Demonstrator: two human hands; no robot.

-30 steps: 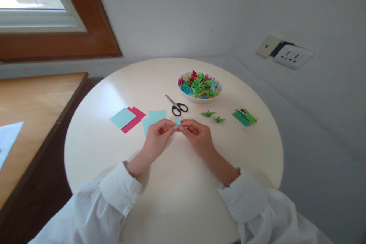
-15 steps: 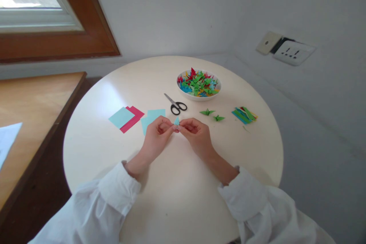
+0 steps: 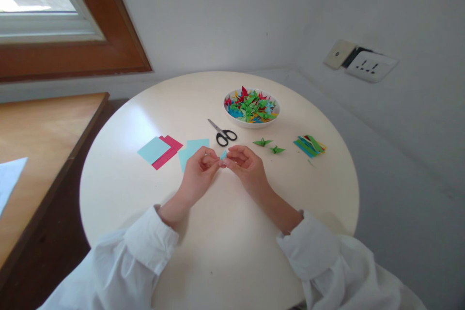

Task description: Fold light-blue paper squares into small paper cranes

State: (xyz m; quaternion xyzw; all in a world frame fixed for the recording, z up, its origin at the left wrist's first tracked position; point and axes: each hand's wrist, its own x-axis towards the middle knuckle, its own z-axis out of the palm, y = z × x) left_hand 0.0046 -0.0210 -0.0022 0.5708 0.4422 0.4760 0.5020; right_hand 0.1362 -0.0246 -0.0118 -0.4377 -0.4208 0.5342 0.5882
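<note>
A small folded piece of light blue paper (image 3: 224, 155) is pinched between my two hands over the middle of the table. My left hand (image 3: 199, 166) grips its left side with thumb and fingertips. From the other side, my right hand (image 3: 247, 167) holds it, thumb in front and fingers curled behind; they cover part of the folds. Light blue paper sheets (image 3: 196, 145) lie just beyond my left hand. Black-handled scissors (image 3: 222, 133) rest beyond both hands, blades pointing away to the left. Two green paper cranes (image 3: 263, 142) sit beyond my right hand.
A white bowl (image 3: 250, 125) full of colourful paper cranes stands at the back of the round table (image 3: 218, 252). To the left lie light blue and pink paper squares (image 3: 154, 149). Thin coloured paper strips (image 3: 309, 146) are piled on the right.
The folded paper now tilts to the right and shows less above my fingertips. My right fingers have shifted slightly around it; my left hand stays nearly still.
</note>
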